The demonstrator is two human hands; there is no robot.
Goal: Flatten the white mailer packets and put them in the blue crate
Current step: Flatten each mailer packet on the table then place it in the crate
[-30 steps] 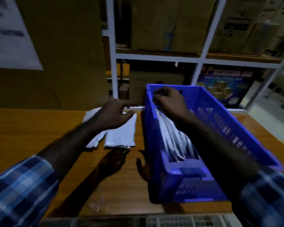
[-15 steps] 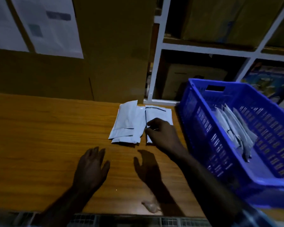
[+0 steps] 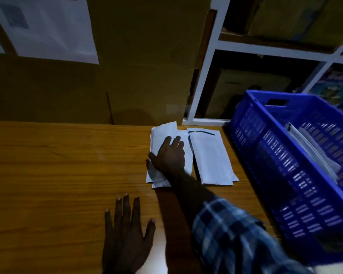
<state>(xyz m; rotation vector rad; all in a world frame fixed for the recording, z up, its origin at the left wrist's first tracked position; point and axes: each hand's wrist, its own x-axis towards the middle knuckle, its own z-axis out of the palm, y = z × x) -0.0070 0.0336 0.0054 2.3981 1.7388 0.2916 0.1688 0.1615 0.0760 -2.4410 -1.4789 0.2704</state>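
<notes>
Glossy wood-grain table [image 3: 57, 165], smooth white mailer packets [image 3: 212, 159] — perforated plastic blue crate [image 3: 275, 155]

table [image 3: 57, 175]: under everything
mailer stack [image 3: 160, 135]: under my right hand [image 3: 169, 155]
single mailer [image 3: 212, 157]: just right of the stack
crate [image 3: 285, 175]: far right, mailers inside
my left hand [image 3: 127, 234]: flat on the table, nearer me

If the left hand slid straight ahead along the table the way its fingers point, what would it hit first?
Probably the near end of the overlapping white mailers that the right hand presses flat. The left hand lies open on the wooden table, bare wood ahead; the exact line is uncertain.
</notes>
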